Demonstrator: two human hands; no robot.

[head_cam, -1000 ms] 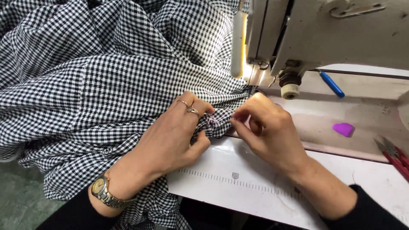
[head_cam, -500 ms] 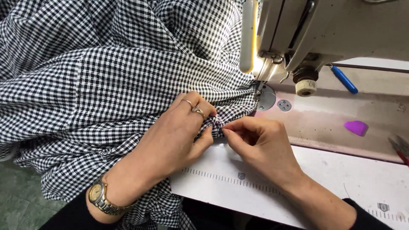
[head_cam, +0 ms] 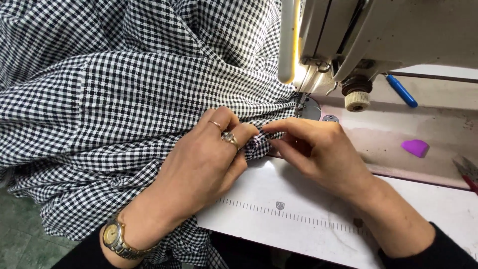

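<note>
- Nearest, the left hand [head_cam: 204, 164] lies palm down on the black-and-white checked fabric [head_cam: 124, 99], a watch [head_cam: 115, 238] on the wrist and rings on two fingers. I read its grip as closed: the fingertips press a small fold of the cloth edge against the surface [head_cam: 279, 199].
- Right hand [head_cam: 318, 152] meets it from the other side; thumb and forefinger pinch the same fold, so both grips are closed on the fabric, fingertips touching.
- Change since a second ago: the right hand was curled up with its fingers above the cloth; half a second ago it came down to the fold; now it is flatter and stretched toward the needle area. The view has also shifted toward the machine.
- My judgement: the edge has been folded and is being held ready at the presser foot [head_cam: 300, 103]; the fold lies just before the foot, not under it.
- Under the hands, a printed ruler scale [head_cam: 298, 216] runs along the white surface.
- Farther, the sewing machine head [head_cam: 378, 35] and its lamp [head_cam: 288, 45] stand over the cloth; most of the fabric is bunched to the left.
- Farthest right: a purple chalk piece [head_cam: 416, 147], a blue pen [head_cam: 401, 90], red-handled snips [head_cam: 468, 172] at the frame's edge, all well apart from the hands.
</note>
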